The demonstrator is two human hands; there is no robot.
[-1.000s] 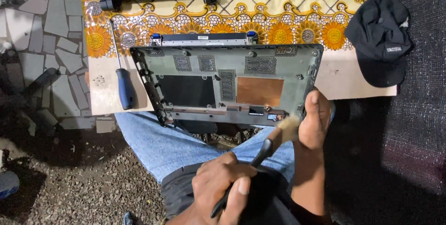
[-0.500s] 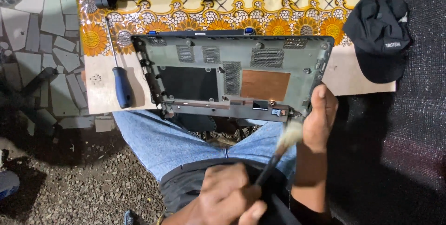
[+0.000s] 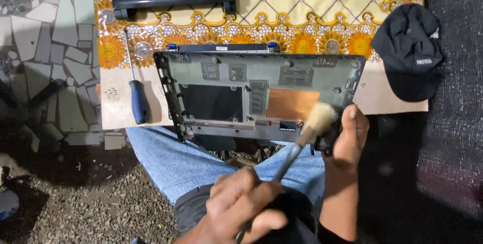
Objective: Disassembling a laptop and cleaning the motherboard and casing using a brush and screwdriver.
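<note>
- Now the brush [image 3: 318,119] has swung up onto the shell's [image 3: 261,93] near right corner; dusting resumes.
- Left hand [image 3: 241,208] grips its handle.
- Right hand [image 3: 349,135] clamps that corner, shell across the knees.

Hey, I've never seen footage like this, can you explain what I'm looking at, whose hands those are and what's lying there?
This is one view from a camera worn on a person's head, looking down at their lap and hands. The left hand holds a brush by its handle; its pale bristles touch the near right corner of a grey laptop shell. The right hand grips that same corner. The shell rests on a board with a sunflower cloth. A blue-handled screwdriver lies to the left, a black cap to the right.
</note>
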